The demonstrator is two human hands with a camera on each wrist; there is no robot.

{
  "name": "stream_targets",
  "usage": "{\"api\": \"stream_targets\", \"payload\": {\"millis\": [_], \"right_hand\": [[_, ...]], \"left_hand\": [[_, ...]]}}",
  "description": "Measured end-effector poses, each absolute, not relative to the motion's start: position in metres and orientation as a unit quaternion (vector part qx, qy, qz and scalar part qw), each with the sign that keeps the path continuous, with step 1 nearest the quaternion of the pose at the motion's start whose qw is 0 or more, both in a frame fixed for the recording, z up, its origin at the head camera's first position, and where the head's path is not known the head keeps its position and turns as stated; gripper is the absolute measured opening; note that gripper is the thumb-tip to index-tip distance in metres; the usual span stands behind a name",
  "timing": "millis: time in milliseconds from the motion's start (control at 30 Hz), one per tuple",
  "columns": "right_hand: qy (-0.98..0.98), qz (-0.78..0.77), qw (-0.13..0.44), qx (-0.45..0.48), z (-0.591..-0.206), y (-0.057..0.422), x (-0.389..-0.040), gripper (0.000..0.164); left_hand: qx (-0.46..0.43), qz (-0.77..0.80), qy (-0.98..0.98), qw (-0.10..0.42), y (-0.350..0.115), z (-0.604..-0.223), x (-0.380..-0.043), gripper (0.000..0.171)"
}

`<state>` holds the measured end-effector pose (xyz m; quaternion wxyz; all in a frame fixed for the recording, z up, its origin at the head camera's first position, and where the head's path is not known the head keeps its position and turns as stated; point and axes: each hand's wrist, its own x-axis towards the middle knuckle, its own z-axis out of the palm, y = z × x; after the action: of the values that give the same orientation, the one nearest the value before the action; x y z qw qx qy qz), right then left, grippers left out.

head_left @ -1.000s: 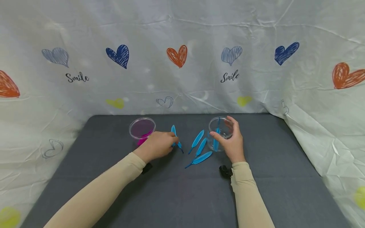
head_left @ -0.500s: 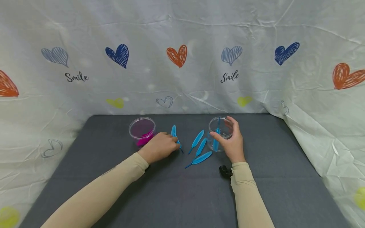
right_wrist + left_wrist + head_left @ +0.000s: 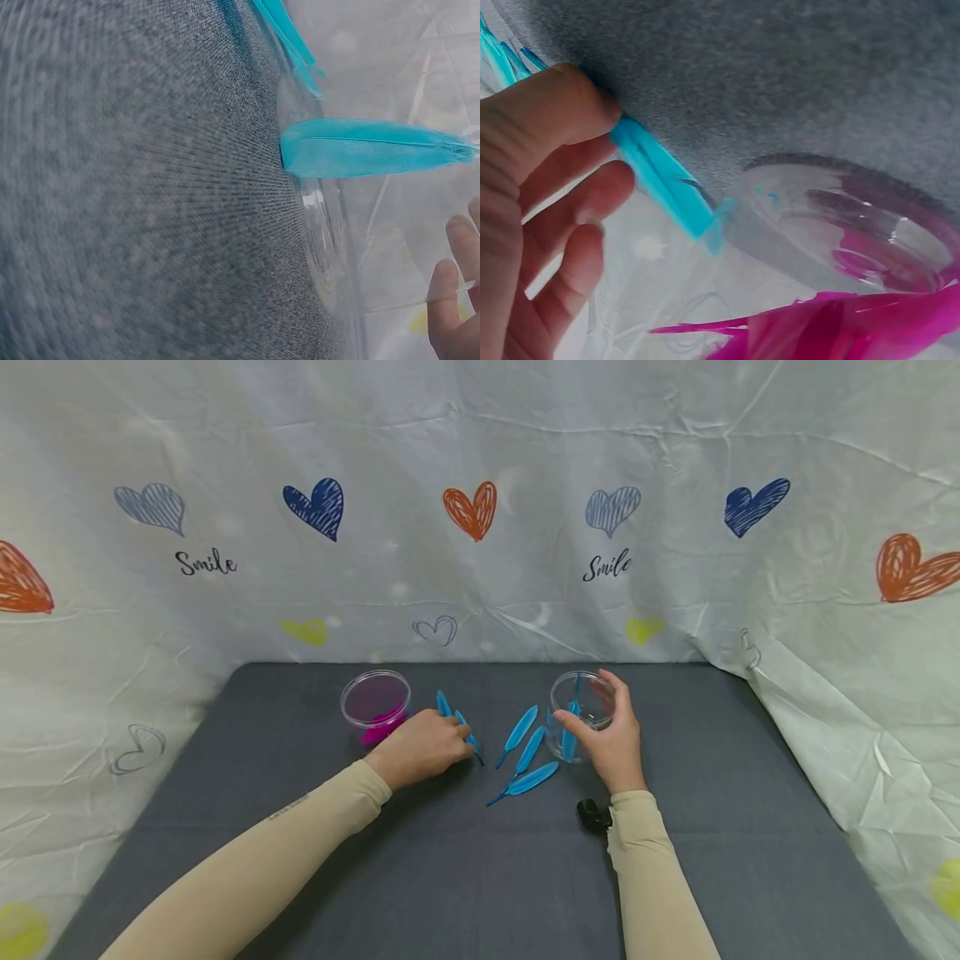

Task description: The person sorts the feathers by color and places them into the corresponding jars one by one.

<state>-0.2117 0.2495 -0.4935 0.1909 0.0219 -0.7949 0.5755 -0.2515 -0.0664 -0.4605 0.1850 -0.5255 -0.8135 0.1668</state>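
My left hand pinches a blue feather between thumb and index finger, its tip pointing to the far side of the table. A second blue feather lies right beside the fingers, partly hidden by them. My right hand grips a clear round jar by its side, thumb in front and fingers behind. Inside that jar stands one blue feather, stem upward. Between the hands, three blue feathers lie loose on the dark grey table.
Another clear round jar, with magenta feathers in it, stands close behind the left hand. The grey table meets a white curtain printed with hearts at its back edge. A black wrist device sits at the right cuff.
My left hand first shifted slightly right over the two nearby feathers. One feather's tip has since swung left, apart from the other. The right hand and its jar have stayed in place.
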Motion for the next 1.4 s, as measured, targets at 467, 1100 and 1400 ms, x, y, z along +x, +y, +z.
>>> {"api": "stream_targets", "payload": {"millis": [467, 1100, 1400], "right_hand": [[-0.789, 0.583, 0.192, 0.024, -0.495, 0.251, -0.214, 0.088], [-0.796, 0.574, 0.189, 0.016, -0.493, 0.251, -0.214, 0.091], [-0.795, 0.578, 0.185, 0.013, -0.492, 0.25, -0.215, 0.092]], "left_hand": [[-0.524, -0.011, -0.835, 0.171, -0.066, -0.444, -0.251, 0.008], [-0.278, -0.539, -0.795, 0.032, 0.0, -0.374, -0.257, 0.012], [-0.264, -0.591, -0.762, 0.018, 0.02, -0.358, -0.259, 0.018]]}}
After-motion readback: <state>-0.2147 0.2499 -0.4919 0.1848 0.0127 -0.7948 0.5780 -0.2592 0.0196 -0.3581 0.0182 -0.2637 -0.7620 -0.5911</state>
